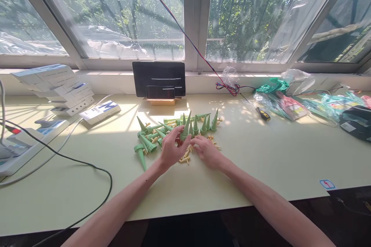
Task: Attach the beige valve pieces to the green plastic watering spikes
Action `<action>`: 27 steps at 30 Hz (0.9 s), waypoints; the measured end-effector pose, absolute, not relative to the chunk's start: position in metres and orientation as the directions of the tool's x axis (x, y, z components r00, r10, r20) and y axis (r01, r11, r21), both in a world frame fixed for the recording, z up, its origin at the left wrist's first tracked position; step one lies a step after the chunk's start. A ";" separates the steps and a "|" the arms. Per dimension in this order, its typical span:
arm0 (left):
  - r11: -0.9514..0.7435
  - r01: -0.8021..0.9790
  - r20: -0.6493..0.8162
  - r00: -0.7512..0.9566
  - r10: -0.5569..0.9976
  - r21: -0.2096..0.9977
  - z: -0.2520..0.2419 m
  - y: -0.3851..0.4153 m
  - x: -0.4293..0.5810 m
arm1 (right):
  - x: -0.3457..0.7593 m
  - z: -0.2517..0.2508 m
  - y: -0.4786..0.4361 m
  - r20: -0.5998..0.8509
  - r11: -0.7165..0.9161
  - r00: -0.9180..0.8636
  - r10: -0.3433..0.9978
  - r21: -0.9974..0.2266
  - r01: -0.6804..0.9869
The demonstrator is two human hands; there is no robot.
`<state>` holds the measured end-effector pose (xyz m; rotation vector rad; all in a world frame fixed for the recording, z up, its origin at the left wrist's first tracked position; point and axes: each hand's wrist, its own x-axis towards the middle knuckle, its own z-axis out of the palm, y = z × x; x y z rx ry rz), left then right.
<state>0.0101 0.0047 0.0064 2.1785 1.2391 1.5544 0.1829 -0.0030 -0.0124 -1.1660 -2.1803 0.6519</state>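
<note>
My left hand [173, 146] grips a green plastic cone-shaped spike [187, 128] by its wide collar, its tip pointing up. Just right of it, my right hand [208, 151] has its fingers drawn together near the collar, over small cream plastic pegs [185, 159]. Whether those fingers pinch a peg is hidden. Several more green spikes stand upright behind my hands, among them one spike [214, 120] at the right end. Others lie in a loose heap on the left, with a tilted spike [140, 156] at its near edge. Cream pegs are scattered among them.
A tablet [159, 79] with a phone [160, 92] before it leans at the window. White boxes [62, 88], a power strip [34, 142] and a black cable [87, 165] are at left. A screwdriver [263, 114] and bagged cables [292, 107] lie at right.
</note>
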 end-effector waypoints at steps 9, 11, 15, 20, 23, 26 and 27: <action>-0.654 0.517 0.701 0.137 0.700 0.552 0.014 0.003 0.008 | 0.183 -0.013 -0.001 0.325 0.497 -0.393 0.860 -0.706 0.504; -0.653 0.519 0.691 0.155 0.706 0.551 0.015 0.003 0.007 | 0.183 -0.014 -0.001 0.319 0.476 -0.378 0.869 -0.745 0.467; -0.659 0.516 0.685 0.177 0.707 0.547 0.015 0.004 0.007 | 0.182 -0.013 0.000 0.273 0.370 -0.333 0.902 -0.888 0.273; -0.700 0.451 0.693 0.217 0.688 0.554 0.014 0.005 0.008 | 0.181 -0.006 0.001 0.123 0.066 -0.353 0.928 -0.983 -0.169; -0.721 0.444 0.712 0.228 0.664 0.531 0.014 0.006 0.007 | 0.183 -0.002 0.000 0.056 -0.047 -0.355 0.933 -0.960 -0.275; -0.730 0.463 0.723 0.237 0.649 0.503 0.014 0.007 0.007 | 0.185 0.001 0.000 0.002 -0.136 -0.355 0.935 -0.922 -0.363; -0.730 0.469 0.723 0.242 0.647 0.497 0.014 0.007 0.006 | 0.185 0.002 0.000 -0.007 -0.158 -0.359 0.933 -0.906 -0.393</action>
